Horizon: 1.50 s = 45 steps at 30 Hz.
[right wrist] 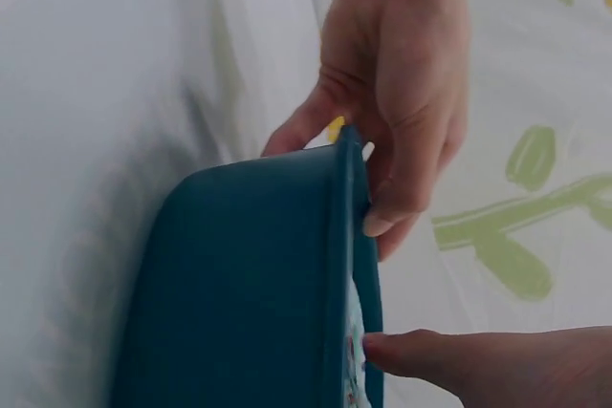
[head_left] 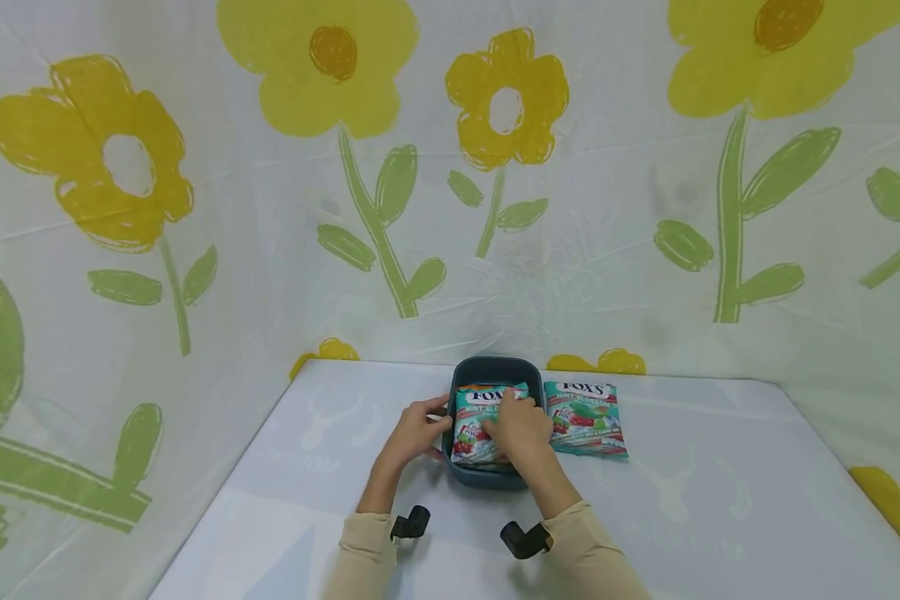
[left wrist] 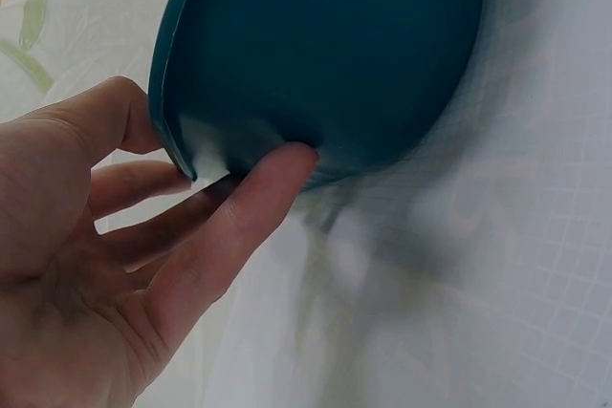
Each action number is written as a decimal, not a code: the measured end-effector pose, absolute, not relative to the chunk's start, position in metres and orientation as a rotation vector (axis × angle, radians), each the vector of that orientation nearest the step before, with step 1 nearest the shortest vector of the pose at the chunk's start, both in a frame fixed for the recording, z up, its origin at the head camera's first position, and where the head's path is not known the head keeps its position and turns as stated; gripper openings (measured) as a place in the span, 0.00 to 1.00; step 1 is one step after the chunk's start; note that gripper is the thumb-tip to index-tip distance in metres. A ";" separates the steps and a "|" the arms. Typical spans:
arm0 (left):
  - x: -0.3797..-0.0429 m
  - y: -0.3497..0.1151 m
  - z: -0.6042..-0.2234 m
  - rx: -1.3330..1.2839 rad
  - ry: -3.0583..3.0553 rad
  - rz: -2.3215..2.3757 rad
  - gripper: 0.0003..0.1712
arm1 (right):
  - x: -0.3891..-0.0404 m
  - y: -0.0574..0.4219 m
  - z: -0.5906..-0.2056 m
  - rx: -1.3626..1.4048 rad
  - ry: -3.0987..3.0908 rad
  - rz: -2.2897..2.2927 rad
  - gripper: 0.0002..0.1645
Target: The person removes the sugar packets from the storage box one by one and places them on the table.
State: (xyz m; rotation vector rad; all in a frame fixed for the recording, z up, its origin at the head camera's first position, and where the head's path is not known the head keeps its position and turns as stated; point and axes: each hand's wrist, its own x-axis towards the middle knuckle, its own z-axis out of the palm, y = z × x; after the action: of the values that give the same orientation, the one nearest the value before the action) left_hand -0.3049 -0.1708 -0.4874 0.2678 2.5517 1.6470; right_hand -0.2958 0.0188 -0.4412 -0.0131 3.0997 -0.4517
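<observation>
A dark teal plastic bin [head_left: 495, 481] stands on the table with a green FOX'S Mint Blossom candy bag [head_left: 471, 421] lying in it. An orange edge of something shows behind that bag inside the bin. My left hand [head_left: 417, 429] grips the bin's left side; in the right wrist view its thumb hooks over the rim [right wrist: 346, 198] while other fingers stay outside. My right hand [head_left: 523, 423] presses on the bag's right part, thumb straight against the wrapper [right wrist: 356, 351]. Its remaining fingers are hidden in the right wrist view.
A second green FOX'S bag [head_left: 588, 425] lies flat on the white table [head_left: 690, 500], just right of the bin. Behind the table hangs a white curtain [head_left: 607, 275] printed with yellow flowers.
</observation>
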 end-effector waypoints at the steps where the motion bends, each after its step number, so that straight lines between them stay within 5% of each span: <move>1: -0.305 -0.171 -0.487 0.268 2.553 1.646 0.31 | -0.296 0.020 -0.440 -0.017 3.108 -0.486 0.44; 13: -0.304 -0.170 -0.485 0.271 2.575 1.618 0.30 | -0.304 0.034 -0.433 -0.224 3.054 -0.950 0.36; 33: -0.302 -0.170 -0.484 0.284 2.561 1.628 0.31 | -0.297 0.043 -0.409 -0.466 2.843 -0.796 0.44; 45: -0.302 -0.170 -0.484 0.283 2.549 1.647 0.30 | -0.307 0.054 -0.433 -0.543 2.658 -1.369 0.33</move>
State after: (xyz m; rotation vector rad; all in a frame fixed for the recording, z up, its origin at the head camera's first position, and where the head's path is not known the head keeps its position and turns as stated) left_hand -0.3022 -0.1697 -0.4843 0.2831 2.5488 1.6468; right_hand -0.3065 0.0541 -0.4331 -0.5432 2.6577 -1.3688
